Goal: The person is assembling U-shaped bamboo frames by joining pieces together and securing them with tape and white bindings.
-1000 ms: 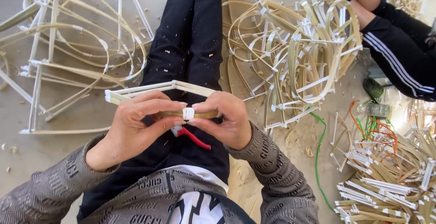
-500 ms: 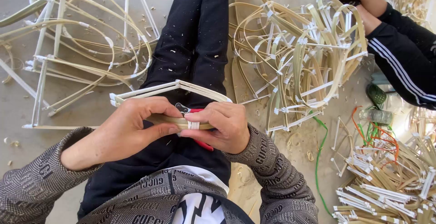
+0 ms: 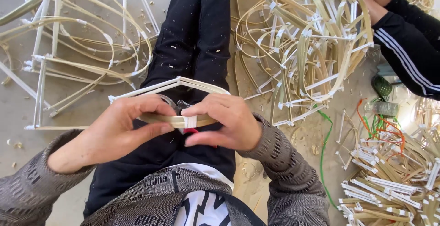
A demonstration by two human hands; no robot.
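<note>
view from the head, looking down over the person's lap. the bamboo strip frame (image 3: 176,116) lies across the black trousers (image 3: 192,56) and serves as landmark. the left hand (image 3: 121,127) grasps the frame's near strip from the left side, thumb along the strip and fingers curled under it. the right hand (image 3: 224,123) grips the same strip just right of a white tape wrap (image 3: 189,122), fingers closed over the top; the two hands almost touch at the wrap. a red-handled tool (image 3: 195,132) shows under the right hand, below the frame (whether the hand holds it cannot be told). beyond the frame its far strips meet in a shallow peak over the thighs. left of the frame, on the grey floor (image 3: 82,111), lies a large taped bamboo structure (image 3: 78,47) of hoops and straight bars. right of the frame sits a heap of curved taped bamboo pieces (image 3: 302,47), and farther right another person's leg in striped black trousers (image 3: 408,56). right and below the frame, short taped bamboo bundles (image 3: 389,184) lie with green and orange cords (image 3: 376,123).
</note>
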